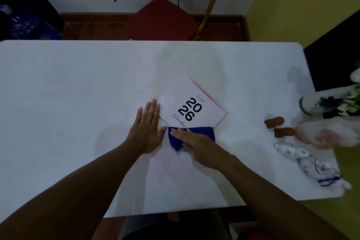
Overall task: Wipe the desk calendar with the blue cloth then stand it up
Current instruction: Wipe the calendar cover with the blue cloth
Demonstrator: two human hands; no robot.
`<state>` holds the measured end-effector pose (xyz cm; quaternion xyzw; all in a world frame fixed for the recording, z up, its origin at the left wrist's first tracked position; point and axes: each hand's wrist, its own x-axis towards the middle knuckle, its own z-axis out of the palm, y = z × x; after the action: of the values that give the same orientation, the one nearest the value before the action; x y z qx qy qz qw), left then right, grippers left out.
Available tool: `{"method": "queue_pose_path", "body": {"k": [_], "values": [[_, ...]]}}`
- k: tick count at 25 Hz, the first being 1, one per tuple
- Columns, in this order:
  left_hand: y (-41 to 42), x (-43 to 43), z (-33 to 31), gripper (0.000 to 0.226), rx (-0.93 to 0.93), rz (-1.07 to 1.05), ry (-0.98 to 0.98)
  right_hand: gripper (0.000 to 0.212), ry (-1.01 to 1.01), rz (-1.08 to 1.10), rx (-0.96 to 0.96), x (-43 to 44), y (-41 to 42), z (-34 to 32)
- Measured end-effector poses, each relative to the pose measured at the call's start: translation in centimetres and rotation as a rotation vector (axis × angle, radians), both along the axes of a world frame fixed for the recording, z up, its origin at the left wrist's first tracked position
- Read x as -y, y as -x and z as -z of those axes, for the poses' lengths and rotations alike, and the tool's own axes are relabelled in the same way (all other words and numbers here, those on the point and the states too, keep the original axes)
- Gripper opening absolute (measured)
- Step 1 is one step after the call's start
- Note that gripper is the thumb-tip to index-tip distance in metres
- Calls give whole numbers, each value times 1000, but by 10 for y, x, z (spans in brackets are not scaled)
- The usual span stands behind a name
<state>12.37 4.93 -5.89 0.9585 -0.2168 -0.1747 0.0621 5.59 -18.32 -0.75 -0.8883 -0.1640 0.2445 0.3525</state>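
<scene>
A white desk calendar (pixel 191 103) with "2026 Calendar" printed on it and a pink spiral edge lies flat on the white table (pixel 78 87), turned at an angle. The folded blue cloth (pixel 194 132) rests on the calendar's near corner. My right hand (pixel 200 145) lies flat on the cloth, fingers stretched toward the left, pressing it down. My left hand (pixel 147 132) lies palm down on the table, fingers together, its fingertips touching the calendar's left edge.
At the table's right end stand a blue-and-white vase (pixel 319 103), two small brown figures (pixel 276 124), a pale flowered dish (pixel 327 134) and white ceramic figurines (pixel 311 163). A red chair (pixel 163 19) stands behind the table. A water bottle (pixel 25 23) sits far left.
</scene>
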Motion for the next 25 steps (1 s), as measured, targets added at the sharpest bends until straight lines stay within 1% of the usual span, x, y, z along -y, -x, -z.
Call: {"method": "queue_pose_path", "body": {"k": [4, 5, 6, 7, 8, 10, 11, 12, 13, 15, 16, 17, 20, 23, 25], "values": [[0, 1, -1, 81, -13, -5, 25, 42, -122, 13, -369, 13, -30, -30], [0, 1, -1, 81, -19, -5, 27, 40, -178, 49, -445, 18, -39, -34], [-1, 1, -1, 81, -22, -5, 26, 39, -241, 130, -493, 23, -48, -36], [-1, 0, -1, 80, -20, -4, 25, 39, -283, 255, -470, 28, -56, -36], [-1, 0, -1, 80, -18, -2, 24, 40, -256, 410, -347, 33, -63, -32], [0, 0, -1, 80, -12, 3, 26, 37, -89, 678, 43, 39, -64, -21], [0, -1, -1, 80, -7, 3, 29, 37, -50, 708, 215, 38, -61, -12], [0, -1, -1, 80, -6, 2, 33, 38, -33, 641, 342, 35, -55, -3], [0, 0, -2, 80, -9, 2, 35, 41, 12, 503, 409, 30, -46, 7], [0, 1, -2, 80, -18, -1, 37, 51, 206, 203, 449, 18, -28, 29], [0, 1, -2, 80, -21, -4, 35, 54, 299, 115, 457, 15, -23, 39], [-1, 1, -2, 80, -20, -6, 32, 55, 365, 75, 469, 13, -25, 45], [-1, 1, -3, 80, -21, -9, 28, 56, 452, 98, 422, 14, -64, 49], [0, 2, -4, 80, -20, -4, 20, 55, 469, 124, 361, 9, -107, 47], [0, 2, -5, 80, -20, -6, 12, 55, 461, 149, 354, -3, -118, 48]]}}
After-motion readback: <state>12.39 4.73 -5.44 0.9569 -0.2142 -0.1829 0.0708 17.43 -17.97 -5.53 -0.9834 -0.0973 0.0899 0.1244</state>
